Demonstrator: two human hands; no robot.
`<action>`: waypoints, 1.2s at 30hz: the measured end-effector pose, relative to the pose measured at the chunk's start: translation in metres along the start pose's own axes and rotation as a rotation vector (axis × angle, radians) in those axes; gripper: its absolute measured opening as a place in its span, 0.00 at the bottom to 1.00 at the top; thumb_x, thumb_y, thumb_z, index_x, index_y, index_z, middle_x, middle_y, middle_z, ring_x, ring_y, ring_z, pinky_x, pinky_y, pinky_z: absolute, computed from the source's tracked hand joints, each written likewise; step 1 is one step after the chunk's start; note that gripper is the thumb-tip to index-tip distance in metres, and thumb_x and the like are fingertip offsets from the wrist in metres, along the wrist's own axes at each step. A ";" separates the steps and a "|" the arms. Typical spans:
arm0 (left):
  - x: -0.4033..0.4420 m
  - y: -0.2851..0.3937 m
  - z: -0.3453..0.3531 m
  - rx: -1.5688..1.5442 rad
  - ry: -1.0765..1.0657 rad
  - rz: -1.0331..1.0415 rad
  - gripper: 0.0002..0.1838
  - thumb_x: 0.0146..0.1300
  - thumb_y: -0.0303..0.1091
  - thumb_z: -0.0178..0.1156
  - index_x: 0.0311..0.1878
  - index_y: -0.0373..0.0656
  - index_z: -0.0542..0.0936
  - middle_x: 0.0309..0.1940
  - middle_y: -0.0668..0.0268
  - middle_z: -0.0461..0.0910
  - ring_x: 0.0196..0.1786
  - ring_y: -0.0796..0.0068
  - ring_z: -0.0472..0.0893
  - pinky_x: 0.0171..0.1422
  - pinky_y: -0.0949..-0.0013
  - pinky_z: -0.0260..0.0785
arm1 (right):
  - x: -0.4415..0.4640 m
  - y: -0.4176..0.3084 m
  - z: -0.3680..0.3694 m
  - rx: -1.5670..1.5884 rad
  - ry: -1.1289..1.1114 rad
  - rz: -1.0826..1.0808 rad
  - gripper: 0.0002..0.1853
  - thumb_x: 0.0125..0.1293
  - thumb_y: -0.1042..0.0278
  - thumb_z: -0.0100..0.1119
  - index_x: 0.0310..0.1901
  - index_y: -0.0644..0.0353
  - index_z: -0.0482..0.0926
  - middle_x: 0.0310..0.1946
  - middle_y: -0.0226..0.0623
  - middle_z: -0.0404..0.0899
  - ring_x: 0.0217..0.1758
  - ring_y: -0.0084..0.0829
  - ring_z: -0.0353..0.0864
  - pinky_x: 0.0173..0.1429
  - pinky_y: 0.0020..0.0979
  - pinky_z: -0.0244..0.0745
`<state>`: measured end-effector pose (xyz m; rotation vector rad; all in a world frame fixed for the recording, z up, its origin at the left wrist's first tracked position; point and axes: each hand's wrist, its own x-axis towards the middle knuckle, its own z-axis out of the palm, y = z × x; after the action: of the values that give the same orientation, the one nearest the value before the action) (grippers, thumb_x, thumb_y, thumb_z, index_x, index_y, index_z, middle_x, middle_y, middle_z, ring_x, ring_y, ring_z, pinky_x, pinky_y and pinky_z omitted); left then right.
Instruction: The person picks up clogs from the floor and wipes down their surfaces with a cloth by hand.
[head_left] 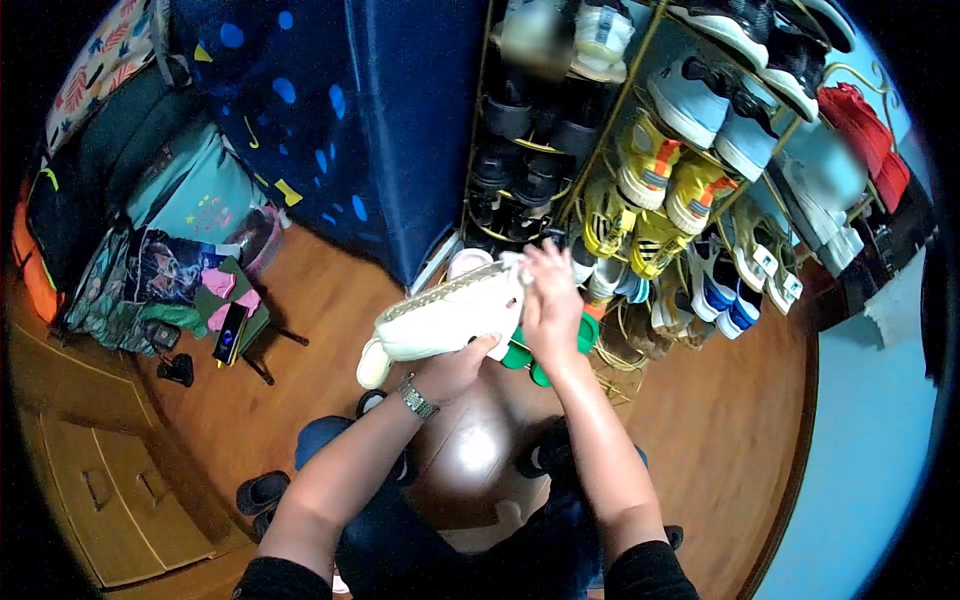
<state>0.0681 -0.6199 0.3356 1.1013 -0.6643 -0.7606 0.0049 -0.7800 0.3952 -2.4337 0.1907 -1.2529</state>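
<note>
My left hand [462, 368] grips a white shoe [445, 318] from below, thumb pressed on its side. A tan, textured band runs along the shoe's upper edge in view. At the shoe's right end is my right hand [553, 300], its fingers bent close together around a small whitish bit that I cannot make out. Behind the held shoe, a cream shoe [373, 364] shows at the lower left and a pale pink shoe [468, 262] at the top. Green slippers [541, 374] are partly hidden behind my right hand.
A metal shoe rack [622, 108] with yellow sneakers [648, 165], blue-white shoes [690, 100] and several other pairs rises ahead and right. A dark blue curtain [400, 130] hangs beside it. Leftward are a small stool [245, 330], bags and a wooden cabinet [110, 490]. Dark shoes [262, 492] lie on the floor.
</note>
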 end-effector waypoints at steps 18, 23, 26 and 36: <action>-0.013 0.015 -0.001 -0.118 0.050 -0.038 0.25 0.72 0.23 0.55 0.72 0.38 0.66 0.69 0.61 0.70 0.70 0.70 0.69 0.75 0.63 0.63 | -0.006 -0.058 0.004 0.200 -0.115 -0.023 0.14 0.53 0.84 0.65 0.42 0.62 0.83 0.44 0.43 0.83 0.51 0.44 0.81 0.55 0.41 0.77; -0.013 0.002 -0.003 -0.147 0.041 0.080 0.25 0.70 0.24 0.58 0.69 0.38 0.69 0.65 0.64 0.73 0.66 0.71 0.71 0.72 0.64 0.65 | -0.008 -0.065 0.003 0.208 -0.238 -0.125 0.11 0.55 0.82 0.65 0.40 0.60 0.82 0.40 0.42 0.80 0.46 0.46 0.80 0.50 0.41 0.77; -0.016 0.001 -0.008 -0.144 0.019 -0.028 0.24 0.70 0.24 0.57 0.69 0.37 0.69 0.63 0.64 0.73 0.65 0.71 0.73 0.71 0.64 0.65 | -0.001 -0.060 -0.004 0.172 -0.277 -0.199 0.13 0.51 0.82 0.65 0.39 0.60 0.82 0.39 0.40 0.81 0.43 0.47 0.80 0.50 0.42 0.76; -0.014 0.017 -0.002 0.078 0.050 0.039 0.13 0.75 0.27 0.53 0.60 0.38 0.75 0.46 0.69 0.79 0.46 0.81 0.76 0.51 0.72 0.72 | 0.005 -0.043 -0.006 0.013 -0.142 -0.109 0.12 0.51 0.81 0.65 0.39 0.59 0.83 0.38 0.41 0.81 0.44 0.46 0.79 0.49 0.43 0.74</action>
<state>0.0649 -0.6031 0.3494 1.1712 -0.6759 -0.6769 0.0005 -0.7446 0.4198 -2.5395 0.0096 -1.1160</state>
